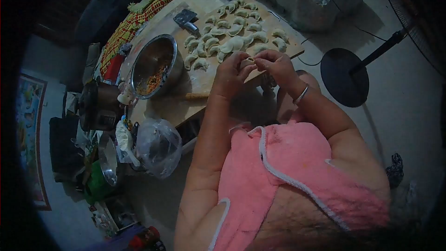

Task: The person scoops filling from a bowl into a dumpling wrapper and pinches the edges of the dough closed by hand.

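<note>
A small dumpling is pinched between the fingertips of both hands, above the near edge of the wooden board. My left hand is closed on its left side, and my right hand grips it from the right. The fingers partly cover the dumpling. Several shaped, floury dumplings lie across the board just beyond my hands. To the left stands a tilted-looking metal bowl with orange and green filling inside. A cleaver with a broad dark blade rests past the bowl.
A dark pot and a clear plastic bag sit left of the table. A fan's round base stands on the floor at right, with cables nearby. A quilted covered seat is behind the board.
</note>
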Available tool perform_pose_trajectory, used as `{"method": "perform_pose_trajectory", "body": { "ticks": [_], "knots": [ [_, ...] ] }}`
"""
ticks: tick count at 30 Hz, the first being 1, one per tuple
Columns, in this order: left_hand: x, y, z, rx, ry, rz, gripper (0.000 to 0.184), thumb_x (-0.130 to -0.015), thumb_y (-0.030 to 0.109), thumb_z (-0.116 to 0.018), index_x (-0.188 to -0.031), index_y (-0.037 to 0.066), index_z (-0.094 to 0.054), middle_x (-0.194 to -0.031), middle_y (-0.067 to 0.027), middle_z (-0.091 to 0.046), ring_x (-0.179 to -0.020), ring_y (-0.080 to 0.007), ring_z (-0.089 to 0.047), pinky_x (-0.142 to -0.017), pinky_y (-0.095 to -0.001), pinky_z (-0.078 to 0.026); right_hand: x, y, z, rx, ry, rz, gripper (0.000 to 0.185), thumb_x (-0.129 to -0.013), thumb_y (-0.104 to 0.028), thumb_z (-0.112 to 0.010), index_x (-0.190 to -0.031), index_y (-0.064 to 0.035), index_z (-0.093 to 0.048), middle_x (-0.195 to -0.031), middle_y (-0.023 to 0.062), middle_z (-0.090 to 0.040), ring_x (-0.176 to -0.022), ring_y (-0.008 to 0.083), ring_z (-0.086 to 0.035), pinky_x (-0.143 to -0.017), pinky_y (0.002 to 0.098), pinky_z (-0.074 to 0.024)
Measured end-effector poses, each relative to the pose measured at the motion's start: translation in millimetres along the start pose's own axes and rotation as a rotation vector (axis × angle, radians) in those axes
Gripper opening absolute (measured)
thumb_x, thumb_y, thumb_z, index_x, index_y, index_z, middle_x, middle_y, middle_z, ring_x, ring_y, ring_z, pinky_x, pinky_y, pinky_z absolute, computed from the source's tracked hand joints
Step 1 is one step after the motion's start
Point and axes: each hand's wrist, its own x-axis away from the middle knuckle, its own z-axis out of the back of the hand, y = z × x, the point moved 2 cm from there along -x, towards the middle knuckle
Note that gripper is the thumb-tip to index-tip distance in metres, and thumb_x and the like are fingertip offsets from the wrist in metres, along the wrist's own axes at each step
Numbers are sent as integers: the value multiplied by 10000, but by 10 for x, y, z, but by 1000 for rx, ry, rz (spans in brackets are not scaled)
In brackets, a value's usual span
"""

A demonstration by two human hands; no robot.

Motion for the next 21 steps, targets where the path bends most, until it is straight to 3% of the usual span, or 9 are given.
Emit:
{"method": "perform_pose_trajectory", "body": {
  "ticks": [9, 14, 18, 21],
  "knots": [
    [-26, -89, -54, 26, 16, -70, 308, -794, 54, -679, -1065, 16, -538, -808, -33, -614, -675, -80, -563, -604, -213, -477, -27, 118, -44, 51, 86, 166, 89, -851, -82, -596, -891, -4, -611, -779, 1, -605, -711, 54, -530, -659, 198, -435],
    [6, 73, -5, -35, -17, 53, 335, -798, 49, -673, -1098, 29, -526, -880, -49, -611, -739, -86, -568, -655, -223, -484, 2, 87, -54, 14, 53, 159, 123, -858, -72, -586, -953, -1, -617, -833, 14, -619, -767, 64, -555, -696, 202, -452],
    [5, -8, 0, -32, 37, -11, 344, -798, 47, -671, -1106, 32, -520, -873, -52, -612, -735, -85, -567, -656, -226, -486, 47, 79, -79, -119, 9, 130, 172, -862, -62, -580, -1013, 11, -615, -897, 25, -629, -810, 78, -571, -735, 208, -465],
    [7, 24, -6, 75, 49, -3, 346, -796, 46, -672, -1106, 34, -518, -855, -52, -615, -721, -84, -569, -653, -223, -486, 24, 144, -57, -45, 41, 106, 168, -861, -53, -579, -1012, 12, -616, -884, 20, -630, -807, 79, -571, -746, 204, -460]
  ]
}}
